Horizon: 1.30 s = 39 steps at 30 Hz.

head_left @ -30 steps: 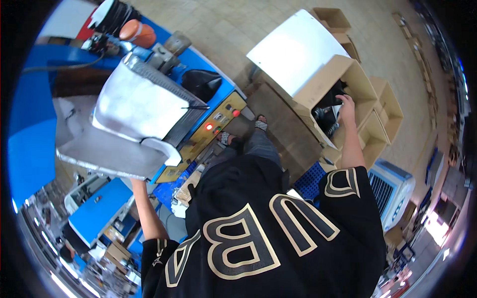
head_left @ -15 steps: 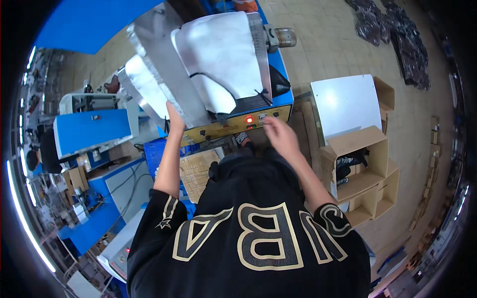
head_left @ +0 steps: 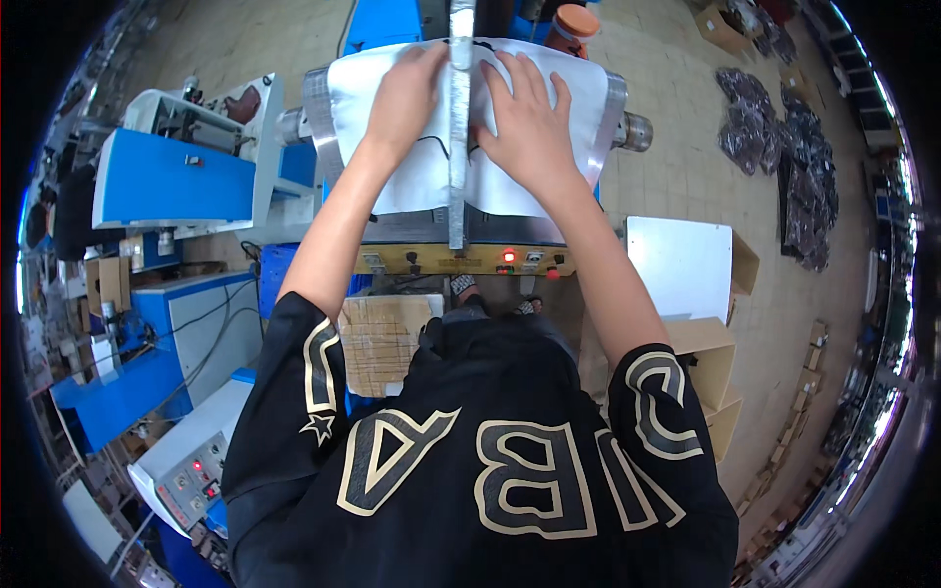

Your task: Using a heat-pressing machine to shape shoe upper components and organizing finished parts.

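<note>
Head view: we had a machine (head_left: 412, 229) with its red lamp (head_left: 509, 257) lit, so probably powered; main risk in our judgement was a stray forearm or sleeve catching the yellow control panel (head_left: 456, 263), as both arms reached across above it. Next, left white sheet (head_left: 417, 184) and right white sheet (head_left: 505, 191) could slide or crease if the hands pushed unevenly. Upright metal plate (head_left: 459, 137) stood between them; fingers worked right beside it, so a pinch or scrape was plausible if it swung. Smallest: dark cord (head_left: 438, 142) on the left sheet could snag on the plate edge or a finger. Hands: left hand (head_left: 404, 96) lay over the left sheet, fingers together, tips near its far edge beside the plate; we couldn't tell if it pinched anything. Right hand (head_left: 532, 127) was over the right sheet, fingers fanned wide, thumb near the plate, no hold on anything we could see. Looks: both sheets were plain white, smooth, rounded at the corners, lying on the machine top between ribbed metal sides (head_left: 320, 118); plate showed as a narrow, rough, silvery strip; cord was thin and curved.
</note>
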### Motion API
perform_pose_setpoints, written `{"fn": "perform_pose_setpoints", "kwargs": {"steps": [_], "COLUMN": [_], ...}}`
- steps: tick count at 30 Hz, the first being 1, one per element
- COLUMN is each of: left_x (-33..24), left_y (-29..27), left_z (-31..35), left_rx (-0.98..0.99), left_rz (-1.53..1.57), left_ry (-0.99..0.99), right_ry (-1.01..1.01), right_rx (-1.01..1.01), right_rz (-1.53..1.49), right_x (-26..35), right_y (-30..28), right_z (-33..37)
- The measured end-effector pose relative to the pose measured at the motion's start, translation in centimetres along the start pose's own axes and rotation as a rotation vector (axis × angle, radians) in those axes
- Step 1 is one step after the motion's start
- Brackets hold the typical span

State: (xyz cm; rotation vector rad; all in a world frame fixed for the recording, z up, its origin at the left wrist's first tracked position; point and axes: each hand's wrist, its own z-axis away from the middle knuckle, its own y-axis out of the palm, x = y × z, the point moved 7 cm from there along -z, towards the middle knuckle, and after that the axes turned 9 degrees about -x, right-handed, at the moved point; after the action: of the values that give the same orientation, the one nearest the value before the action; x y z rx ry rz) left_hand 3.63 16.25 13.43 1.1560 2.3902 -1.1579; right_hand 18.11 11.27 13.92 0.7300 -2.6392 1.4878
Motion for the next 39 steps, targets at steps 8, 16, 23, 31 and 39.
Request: {"fn": "perform_pose_setpoints", "kwargs": {"steps": [8, 16, 23, 31, 39], "left_x": [-3.1, -2.2, 1.4, 5.1, 6.0], "left_y": [0.6, 1.9, 4.1, 7.2, 7.1], "left_z": [3.4, 2.0, -1.7, -2.8, -3.2], "left_rx": [0.211, 0.361, 0.405, 0.921, 0.959], "left_rz": [-0.618, -0.589, -0.348, -0.090, -0.114], "left_ry": [0.258, 0.277, 0.370, 0.113, 0.129], "right_ry": [-0.087, -0.091, -0.013, 0.016, 0.146], "right_rx": [0.151, 0.267, 0.586, 0.744, 1.092], "right_rz": [0.055, 0.101, 0.151, 0.040, -0.108], "right_x": [-1.4, -1.8, -3.8, -5.7, -5.2], "right_y": [4.7, 5.1, 7.0, 8.4, 9.0], "right_z": [0.0, -1.9, -5.1, -7.3, -7.4]}}
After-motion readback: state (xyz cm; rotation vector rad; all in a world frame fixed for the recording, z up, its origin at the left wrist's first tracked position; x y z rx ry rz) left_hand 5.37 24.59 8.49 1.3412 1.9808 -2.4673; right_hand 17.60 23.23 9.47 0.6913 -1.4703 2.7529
